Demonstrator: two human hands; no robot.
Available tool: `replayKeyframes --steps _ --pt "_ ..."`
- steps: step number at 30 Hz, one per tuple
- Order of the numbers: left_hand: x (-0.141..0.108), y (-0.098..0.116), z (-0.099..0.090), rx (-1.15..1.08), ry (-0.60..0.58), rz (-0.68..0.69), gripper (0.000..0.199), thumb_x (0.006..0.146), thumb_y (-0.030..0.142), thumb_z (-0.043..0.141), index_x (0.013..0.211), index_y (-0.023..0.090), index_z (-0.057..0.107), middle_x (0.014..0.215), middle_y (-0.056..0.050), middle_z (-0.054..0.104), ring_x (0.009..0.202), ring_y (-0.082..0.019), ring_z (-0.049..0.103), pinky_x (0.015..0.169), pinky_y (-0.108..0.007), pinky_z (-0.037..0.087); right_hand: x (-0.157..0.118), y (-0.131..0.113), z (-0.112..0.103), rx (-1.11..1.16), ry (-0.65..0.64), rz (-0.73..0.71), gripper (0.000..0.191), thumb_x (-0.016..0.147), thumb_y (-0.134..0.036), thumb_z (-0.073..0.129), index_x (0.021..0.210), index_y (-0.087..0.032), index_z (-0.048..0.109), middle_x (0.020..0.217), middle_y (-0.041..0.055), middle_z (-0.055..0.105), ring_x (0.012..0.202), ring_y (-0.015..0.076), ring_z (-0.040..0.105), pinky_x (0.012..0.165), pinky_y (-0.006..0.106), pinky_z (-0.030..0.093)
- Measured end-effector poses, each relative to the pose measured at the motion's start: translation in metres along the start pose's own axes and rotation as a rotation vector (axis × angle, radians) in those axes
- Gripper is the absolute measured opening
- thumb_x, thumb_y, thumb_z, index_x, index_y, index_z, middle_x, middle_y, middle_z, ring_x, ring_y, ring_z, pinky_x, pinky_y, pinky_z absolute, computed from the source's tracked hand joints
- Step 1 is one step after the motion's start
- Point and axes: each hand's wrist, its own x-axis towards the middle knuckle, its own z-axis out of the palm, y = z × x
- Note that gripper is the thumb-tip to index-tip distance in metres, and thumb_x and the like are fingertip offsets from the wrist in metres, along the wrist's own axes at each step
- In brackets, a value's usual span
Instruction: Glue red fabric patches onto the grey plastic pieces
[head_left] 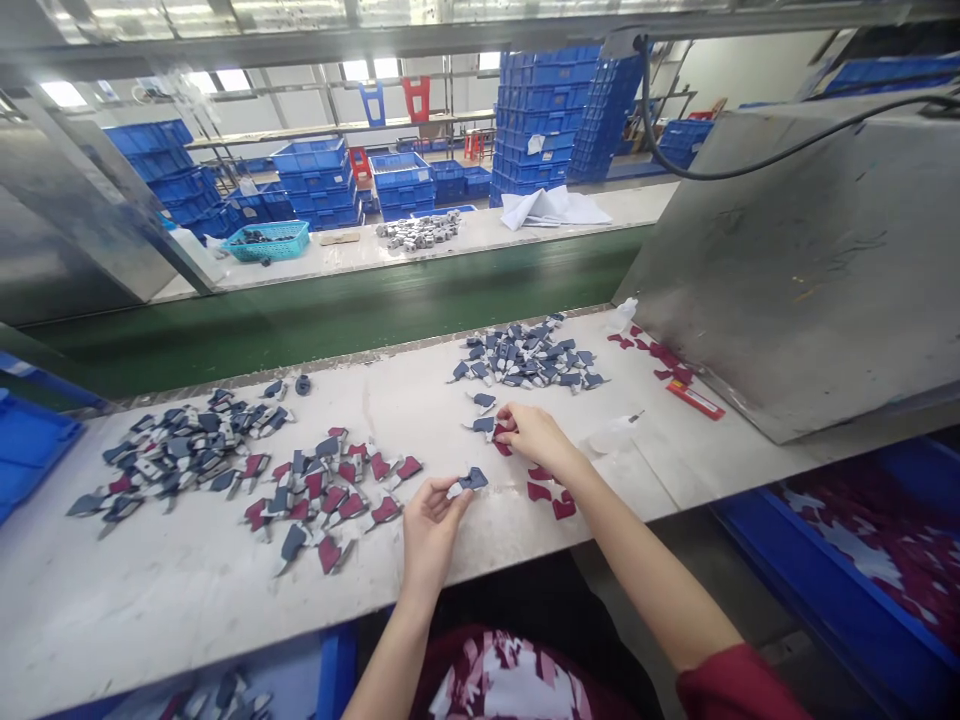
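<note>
Between the fingertips of my left hand (433, 508) is a dark blue-grey and white part (472, 480), held just above the white table (360, 590). My right hand (531, 435) has its fingers pinched on a dark red piece (502, 440), beside two grey-and-white parts (482, 402) on the table. Below my right hand lie several loose red pieces (562, 505). A pile of grey-and-white parts (525, 355) sits beyond my hands. To the left are a mixed group of red and grey parts (330, 490) and another grey pile (187, 440).
A clear bottle (611, 434) lies right of my right hand, with a red packet (695, 400) farther right. A metal box (810, 260) stands at the right. Behind the table runs a green belt (360, 315). Blue bins (862, 580) sit below the table edge.
</note>
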Motion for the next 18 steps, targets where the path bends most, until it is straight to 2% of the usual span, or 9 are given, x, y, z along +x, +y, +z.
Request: replayKeyframes --steps 4,6,10,12,14,18 --pt "-0.002 0.003 0.003 -0.009 0.033 -0.009 0.032 0.064 0.032 0.086 0.085 0.015 0.069 0.091 -0.011 0.080 0.091 -0.027 0.077 0.084 -0.033 0.061 -0.011 -0.006 -0.006 0.119 0.015 -0.028 0.010 0.078 -0.012 0.067 0.079 -0.021 0.071 0.074 0.0015 0.073 0.078 0.0192 0.068 0.072 0.026 0.044" --pt "-0.004 0.005 0.005 -0.024 0.056 -0.004 0.032 0.064 0.032 0.086 0.087 0.014 0.070 0.094 -0.012 0.080 0.093 -0.027 0.077 0.085 -0.033 0.061 -0.025 -0.010 -0.006 0.193 0.050 -0.028 0.010 0.082 -0.016 0.065 0.075 -0.021 0.070 0.073 0.0019 0.073 0.076 0.0192 0.069 0.074 0.027 0.046" --pt "-0.006 0.009 0.008 -0.053 0.096 0.055 0.038 0.066 0.031 0.085 0.099 0.014 0.074 0.105 -0.013 0.079 0.102 -0.029 0.074 0.090 -0.037 0.061 -0.063 -0.020 0.000 0.450 0.089 -0.005 0.021 0.086 -0.039 0.062 0.083 -0.020 0.071 0.079 0.0044 0.076 0.072 0.0192 0.071 0.070 0.029 0.052" --pt "-0.007 0.011 0.010 -0.062 0.074 0.063 0.041 0.067 0.031 0.085 0.103 0.014 0.076 0.105 -0.012 0.079 0.101 -0.030 0.074 0.093 -0.040 0.060 -0.079 -0.027 0.005 0.819 0.086 0.009 0.031 0.076 -0.050 0.072 0.078 -0.019 0.072 0.078 0.0066 0.076 0.074 0.0216 0.071 0.070 0.031 0.054" --pt "-0.010 0.013 0.012 -0.067 0.044 0.053 0.041 0.067 0.031 0.085 0.104 0.015 0.078 0.103 -0.011 0.079 0.099 -0.031 0.075 0.095 -0.042 0.059 -0.090 -0.034 0.010 1.033 0.133 0.025 0.036 0.069 -0.055 0.076 0.071 -0.020 0.072 0.075 0.0056 0.074 0.074 0.0210 0.069 0.070 0.031 0.054" --pt "-0.016 0.019 0.017 -0.074 0.039 0.046 0.041 0.065 0.031 0.086 0.103 0.017 0.079 0.106 -0.009 0.078 0.102 -0.031 0.074 0.096 -0.042 0.059 -0.098 -0.045 0.021 1.127 0.272 0.102 0.036 0.067 -0.055 0.079 0.069 -0.019 0.071 0.072 0.0036 0.070 0.067 0.0168 0.062 0.061 0.027 0.050"
